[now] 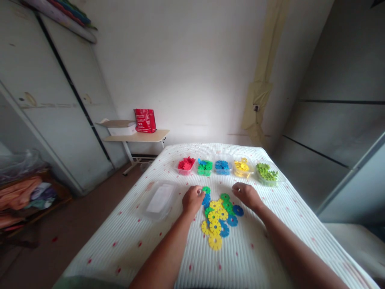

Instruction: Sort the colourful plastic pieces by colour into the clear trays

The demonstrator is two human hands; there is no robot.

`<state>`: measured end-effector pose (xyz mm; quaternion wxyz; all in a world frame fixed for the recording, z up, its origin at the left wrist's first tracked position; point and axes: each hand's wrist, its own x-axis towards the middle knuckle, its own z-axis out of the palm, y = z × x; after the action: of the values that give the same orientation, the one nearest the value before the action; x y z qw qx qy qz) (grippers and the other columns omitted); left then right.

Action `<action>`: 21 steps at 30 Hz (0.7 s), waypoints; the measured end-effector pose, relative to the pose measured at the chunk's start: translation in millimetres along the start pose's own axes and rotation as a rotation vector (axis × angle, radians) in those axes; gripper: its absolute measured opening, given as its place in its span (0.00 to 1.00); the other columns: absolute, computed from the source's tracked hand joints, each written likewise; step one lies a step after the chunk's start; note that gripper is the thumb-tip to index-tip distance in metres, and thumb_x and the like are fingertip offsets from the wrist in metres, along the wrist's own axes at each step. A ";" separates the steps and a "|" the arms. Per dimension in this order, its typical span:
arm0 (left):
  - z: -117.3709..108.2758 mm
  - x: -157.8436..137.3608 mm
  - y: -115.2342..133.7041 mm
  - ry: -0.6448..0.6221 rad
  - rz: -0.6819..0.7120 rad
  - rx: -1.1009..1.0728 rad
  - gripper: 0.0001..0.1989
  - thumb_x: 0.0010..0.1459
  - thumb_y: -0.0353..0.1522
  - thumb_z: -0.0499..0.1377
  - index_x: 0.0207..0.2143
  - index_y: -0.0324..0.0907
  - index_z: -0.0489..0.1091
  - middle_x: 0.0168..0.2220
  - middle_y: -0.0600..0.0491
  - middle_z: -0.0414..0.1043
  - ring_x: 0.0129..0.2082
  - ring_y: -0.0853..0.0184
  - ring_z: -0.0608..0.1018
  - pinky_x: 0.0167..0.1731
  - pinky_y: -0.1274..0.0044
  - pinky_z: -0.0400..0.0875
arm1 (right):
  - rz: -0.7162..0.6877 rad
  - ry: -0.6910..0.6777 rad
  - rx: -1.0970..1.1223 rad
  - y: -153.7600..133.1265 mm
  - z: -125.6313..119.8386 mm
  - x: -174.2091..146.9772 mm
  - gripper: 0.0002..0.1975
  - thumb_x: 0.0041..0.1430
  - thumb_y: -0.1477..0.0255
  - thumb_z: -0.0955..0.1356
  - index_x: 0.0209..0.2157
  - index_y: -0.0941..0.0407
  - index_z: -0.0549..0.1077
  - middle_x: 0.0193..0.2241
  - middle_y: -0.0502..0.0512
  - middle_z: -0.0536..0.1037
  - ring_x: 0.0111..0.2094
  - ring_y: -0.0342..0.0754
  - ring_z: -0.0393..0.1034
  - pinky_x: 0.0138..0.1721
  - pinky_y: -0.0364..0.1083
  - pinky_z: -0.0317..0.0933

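My left hand (pixel 193 199) is closed in a pinch at the left edge of a green notched disc (pixel 206 189), just above some blue discs (pixel 206 199). My right hand (pixel 247 195) has its fingers curled together to the right of the pile; whatever they may hold is hidden. Between and below the hands lies a loose pile of flat, flower-like plastic discs. Yellow discs (pixel 215 241) fill its middle and front, blue discs (pixel 238 210) lie along the right, and a green disc (pixel 225 196) is near its top. Several discs overlap.
Beyond the hands, clear tubs hold red pieces (pixel 186 163), green pieces (pixel 205 167), blue pieces (pixel 222 166), yellow pieces (pixel 242 164) and light-green pieces (pixel 267 172). A translucent lid (pixel 159 200) lies left on the ribbed white cover (pixel 132 245). A side table (pixel 144 136) carries a red bag (pixel 145 120).
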<state>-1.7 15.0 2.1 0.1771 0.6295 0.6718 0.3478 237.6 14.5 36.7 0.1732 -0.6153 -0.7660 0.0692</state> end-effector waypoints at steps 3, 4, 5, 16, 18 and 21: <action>-1.2 -0.3 -1.9 0.017 0.013 -0.024 0.09 0.52 0.29 0.55 0.36 0.43 0.73 0.35 0.52 0.75 0.33 0.69 0.74 0.33 0.80 0.61 | 0.064 -0.069 -0.062 -24.8 2.9 5.1 0.16 0.55 0.61 0.63 0.40 0.54 0.73 0.34 0.56 0.78 0.35 0.50 0.72 0.35 0.44 0.60; -1.4 -0.7 -3.0 0.025 0.017 -0.032 0.10 0.53 0.28 0.54 0.36 0.43 0.73 0.36 0.52 0.76 0.33 0.69 0.74 0.33 0.79 0.62 | 0.076 -0.097 -0.104 -33.1 5.1 6.3 0.18 0.54 0.59 0.64 0.41 0.55 0.73 0.35 0.58 0.78 0.36 0.52 0.72 0.35 0.46 0.60; -1.4 -1.1 -4.2 0.032 0.020 -0.042 0.10 0.53 0.28 0.54 0.35 0.42 0.73 0.36 0.52 0.76 0.33 0.69 0.74 0.34 0.79 0.62 | 0.079 -0.123 -0.143 -40.4 7.5 7.4 0.19 0.52 0.58 0.65 0.41 0.55 0.73 0.37 0.60 0.77 0.38 0.54 0.72 0.36 0.47 0.60; 0.2 0.0 -10.9 0.080 0.060 -0.140 0.09 0.51 0.25 0.53 0.31 0.41 0.73 0.33 0.53 0.76 0.33 0.70 0.74 0.35 0.80 0.65 | 0.062 -0.217 0.010 -33.0 -5.9 17.7 0.13 0.55 0.68 0.64 0.40 0.55 0.74 0.33 0.52 0.78 0.32 0.44 0.72 0.33 0.40 0.61; 0.9 0.2 -11.7 0.083 0.067 -0.146 0.09 0.52 0.25 0.53 0.31 0.41 0.73 0.33 0.53 0.76 0.33 0.70 0.74 0.35 0.79 0.65 | -0.044 -0.241 0.064 -27.3 -10.3 9.2 0.12 0.52 0.69 0.65 0.39 0.55 0.75 0.33 0.51 0.78 0.32 0.44 0.71 0.33 0.40 0.60; 1.9 0.4 -12.4 0.085 0.075 -0.148 0.09 0.52 0.25 0.53 0.30 0.41 0.73 0.32 0.53 0.76 0.32 0.70 0.74 0.35 0.79 0.65 | -0.172 -0.261 0.050 -24.3 -10.5 -6.1 0.13 0.48 0.69 0.67 0.37 0.55 0.76 0.35 0.53 0.77 0.35 0.46 0.70 0.34 0.41 0.60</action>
<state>-9.4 16.3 -7.7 0.1811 0.6241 0.6272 0.4292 220.1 1.8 53.2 0.0927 -0.5289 -0.8297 0.1524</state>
